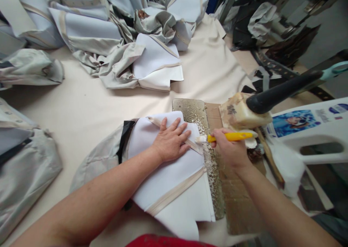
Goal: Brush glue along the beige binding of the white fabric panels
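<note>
The left hand [171,140] lies flat, fingers spread apart, pinning the white fabric panel [168,181] steady, its smooth, uncreased edge resting on the glue-crusted board [187,109], while the right hand [227,149] has its fingers clamped round the yellow-handled brush [231,137], bristles at that edge.

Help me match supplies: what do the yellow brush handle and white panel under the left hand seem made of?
The yellow brush handle looks like glossy moulded plastic, from its smooth sheen. The white panel seems foam or non-woven sheet, from its dull surface and clean cut edges; which is unclear.
</note>
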Demonstrator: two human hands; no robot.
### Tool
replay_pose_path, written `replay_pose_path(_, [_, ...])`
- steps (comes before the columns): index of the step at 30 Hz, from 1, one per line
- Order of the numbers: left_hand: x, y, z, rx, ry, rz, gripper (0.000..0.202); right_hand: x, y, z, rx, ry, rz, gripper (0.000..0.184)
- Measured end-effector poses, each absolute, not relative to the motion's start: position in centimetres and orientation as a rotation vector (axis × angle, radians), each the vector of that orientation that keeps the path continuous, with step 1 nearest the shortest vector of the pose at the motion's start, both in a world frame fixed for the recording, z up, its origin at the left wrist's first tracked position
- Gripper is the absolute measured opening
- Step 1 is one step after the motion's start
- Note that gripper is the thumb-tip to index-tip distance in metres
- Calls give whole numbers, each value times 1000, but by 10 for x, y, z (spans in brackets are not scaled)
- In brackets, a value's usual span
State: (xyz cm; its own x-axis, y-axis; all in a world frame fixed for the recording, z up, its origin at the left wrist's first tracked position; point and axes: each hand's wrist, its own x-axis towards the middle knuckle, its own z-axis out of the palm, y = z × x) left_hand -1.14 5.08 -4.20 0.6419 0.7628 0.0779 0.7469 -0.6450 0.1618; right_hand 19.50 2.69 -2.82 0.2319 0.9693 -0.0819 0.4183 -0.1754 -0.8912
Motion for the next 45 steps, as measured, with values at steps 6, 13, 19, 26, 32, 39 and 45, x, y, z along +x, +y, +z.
replay_pose_path(6, [-11,51,-41,2732,1268,195,45,198,10,-31,-1769,-1302,933,26])
replay_pose_path(13, [-10,51,-41,2738,1263,184,45,203,-9,-30,-1791,-1305,916,26])
replay_pose_path(19, [-9,51,-42,2740,1263,168,46,200,-27,-30,-1806,-1275,977,29])
replay_pose_path(26, [-9,51,-43,2748,1256,188,45,200,-46,-28,-1913,-1217,1090,28])
replay_pose_path(32, [-8,51,-41,2752,1271,147,45,195,-20,-35,-1769,-1146,946,30])
replay_pose_path(39, [-8,51,-42,2753,1254,163,45,203,-68,-31,-1755,-1291,1039,31])
replay_pose_path(45, [-7,48,-41,2771,1275,133,44,208,-72,-44,-1792,-1304,828,28])
